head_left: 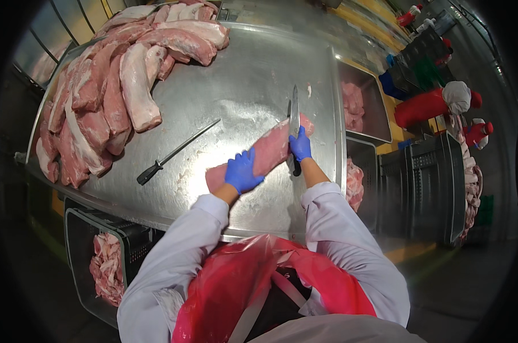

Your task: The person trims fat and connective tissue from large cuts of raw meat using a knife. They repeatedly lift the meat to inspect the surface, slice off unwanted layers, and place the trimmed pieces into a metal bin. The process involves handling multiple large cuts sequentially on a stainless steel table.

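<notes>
A long piece of raw meat (272,150) lies slantwise on the steel table in front of me. My left hand (243,171), in a blue glove, rests on its near left part with the fingers spread. My right hand (299,144), also gloved in blue, is closed round the handle of a knife (295,111). The blade points away from me and stands across the meat near its far right end. Part of the meat's right end is hidden behind the blade. A sharpening steel (179,151) with a black handle lies on the table to the left.
A big heap of meat slabs (139,80) covers the far left of the steel table (259,63). Crates of meat stand beyond its right edge, including a grey crate (385,108). A crate of trimmings (76,257) sits below at left. People in red (422,108) are farther right.
</notes>
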The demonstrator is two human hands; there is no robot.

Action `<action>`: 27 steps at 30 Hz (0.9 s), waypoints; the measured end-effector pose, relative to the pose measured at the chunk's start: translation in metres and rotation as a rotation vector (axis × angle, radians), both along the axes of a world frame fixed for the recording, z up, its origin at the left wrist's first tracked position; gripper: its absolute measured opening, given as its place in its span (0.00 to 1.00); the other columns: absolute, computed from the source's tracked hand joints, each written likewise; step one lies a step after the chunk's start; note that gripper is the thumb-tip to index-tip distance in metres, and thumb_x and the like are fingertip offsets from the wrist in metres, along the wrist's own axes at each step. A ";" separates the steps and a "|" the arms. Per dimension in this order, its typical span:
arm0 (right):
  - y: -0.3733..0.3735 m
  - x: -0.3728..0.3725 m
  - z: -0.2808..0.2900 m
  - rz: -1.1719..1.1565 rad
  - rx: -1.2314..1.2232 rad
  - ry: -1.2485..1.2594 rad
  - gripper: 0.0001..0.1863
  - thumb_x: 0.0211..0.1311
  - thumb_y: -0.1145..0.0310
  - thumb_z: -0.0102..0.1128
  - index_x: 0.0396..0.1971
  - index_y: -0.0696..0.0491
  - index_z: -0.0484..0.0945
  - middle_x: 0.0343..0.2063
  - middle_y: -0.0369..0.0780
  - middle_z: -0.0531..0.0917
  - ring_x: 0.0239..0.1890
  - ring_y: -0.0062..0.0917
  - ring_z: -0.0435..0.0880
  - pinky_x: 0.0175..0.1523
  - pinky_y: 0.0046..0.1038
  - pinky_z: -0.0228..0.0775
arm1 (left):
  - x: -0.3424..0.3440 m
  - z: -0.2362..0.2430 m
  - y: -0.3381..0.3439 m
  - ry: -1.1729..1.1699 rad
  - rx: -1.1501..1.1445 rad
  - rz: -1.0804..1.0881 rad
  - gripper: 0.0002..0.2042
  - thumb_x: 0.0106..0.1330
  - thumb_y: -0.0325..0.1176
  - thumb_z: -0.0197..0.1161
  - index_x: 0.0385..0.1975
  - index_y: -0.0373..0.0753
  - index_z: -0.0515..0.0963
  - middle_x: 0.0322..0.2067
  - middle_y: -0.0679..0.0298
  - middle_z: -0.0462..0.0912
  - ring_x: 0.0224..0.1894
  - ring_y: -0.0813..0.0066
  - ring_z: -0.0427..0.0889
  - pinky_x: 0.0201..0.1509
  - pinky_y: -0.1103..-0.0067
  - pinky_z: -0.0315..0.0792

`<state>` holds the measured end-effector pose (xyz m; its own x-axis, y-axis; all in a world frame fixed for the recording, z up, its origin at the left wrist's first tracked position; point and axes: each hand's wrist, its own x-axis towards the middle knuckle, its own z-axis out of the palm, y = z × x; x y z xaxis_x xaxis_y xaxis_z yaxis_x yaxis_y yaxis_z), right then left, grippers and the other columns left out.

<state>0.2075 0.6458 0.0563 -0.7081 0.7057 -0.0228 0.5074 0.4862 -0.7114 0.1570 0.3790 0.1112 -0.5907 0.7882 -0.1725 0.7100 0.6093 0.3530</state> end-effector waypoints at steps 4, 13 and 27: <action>0.019 -0.010 0.013 0.042 0.036 -0.129 0.29 0.63 0.62 0.55 0.64 0.48 0.65 0.44 0.61 0.83 0.46 0.59 0.82 0.52 0.49 0.75 | 0.037 -0.009 -0.017 -0.056 0.040 0.013 0.53 0.52 0.56 0.70 0.72 0.32 0.53 0.60 0.41 0.66 0.60 0.44 0.71 0.61 0.55 0.68; 0.026 0.001 0.019 0.194 -0.026 -0.079 0.35 0.62 0.64 0.60 0.70 0.49 0.63 0.35 0.49 0.86 0.32 0.37 0.87 0.36 0.36 0.80 | 0.064 -0.031 -0.090 -0.041 0.119 0.015 0.54 0.55 0.59 0.68 0.75 0.36 0.48 0.72 0.40 0.53 0.74 0.41 0.54 0.73 0.55 0.55; 0.020 -0.028 0.020 0.055 -0.413 0.002 0.47 0.60 0.76 0.56 0.78 0.48 0.45 0.25 0.44 0.83 0.20 0.27 0.82 0.26 0.31 0.77 | 0.033 -0.066 -0.191 -0.176 0.581 0.250 0.32 0.64 0.45 0.67 0.63 0.31 0.68 0.61 0.44 0.72 0.63 0.48 0.71 0.67 0.62 0.66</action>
<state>0.1795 0.6654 0.0765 -0.7451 0.5984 -0.2947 0.4872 0.1865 -0.8531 0.1900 0.1883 0.0450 -0.7698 0.6251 0.1291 0.4736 0.4237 0.7721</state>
